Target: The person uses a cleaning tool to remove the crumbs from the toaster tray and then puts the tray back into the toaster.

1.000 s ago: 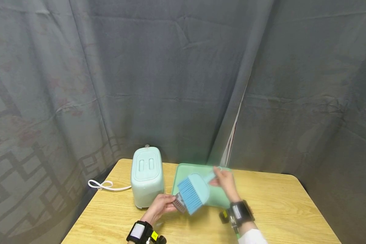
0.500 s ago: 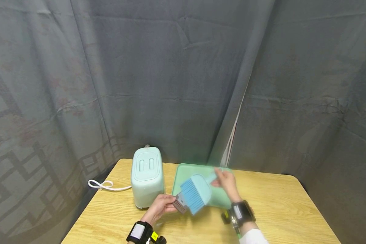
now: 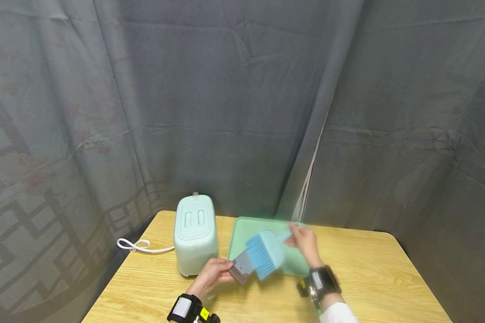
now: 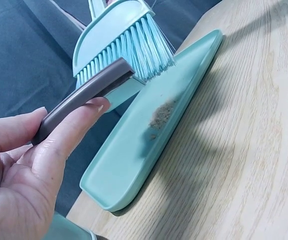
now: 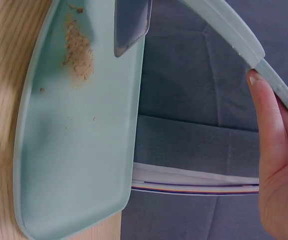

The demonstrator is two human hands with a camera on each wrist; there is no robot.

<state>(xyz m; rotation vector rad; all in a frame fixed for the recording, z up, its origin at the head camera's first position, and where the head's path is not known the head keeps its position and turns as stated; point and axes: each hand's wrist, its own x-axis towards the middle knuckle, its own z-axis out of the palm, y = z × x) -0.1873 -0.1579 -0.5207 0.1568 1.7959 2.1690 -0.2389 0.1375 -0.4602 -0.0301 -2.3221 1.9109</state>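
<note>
My left hand (image 3: 214,273) pinches the slotted end of a thin grey toaster crumb tray (image 3: 242,266) between thumb and fingers. In the head view it is held over the near edge of a mint-green serving tray (image 3: 241,229). My right hand (image 3: 306,242) grips the handle of a light-blue bristle brush (image 3: 272,249), whose bristles overlap the crumb tray's far end. In the left wrist view the bristles (image 4: 151,50) hang right behind the dark grip edge. A pile of brown crumbs (image 5: 79,55) lies in the green tray, with several stray bits around it.
A mint-green toaster (image 3: 196,242) with a lid on top stands left of the green tray, beside my left hand. Its white cord (image 3: 139,246) lies looped at the table's left edge. The wooden table (image 3: 368,269) extends right, and grey curtains (image 3: 226,112) hang behind it.
The brush has shifted right and slightly away along the crumb tray, uncovering more of its grey plate. My left hand has hardly moved.
</note>
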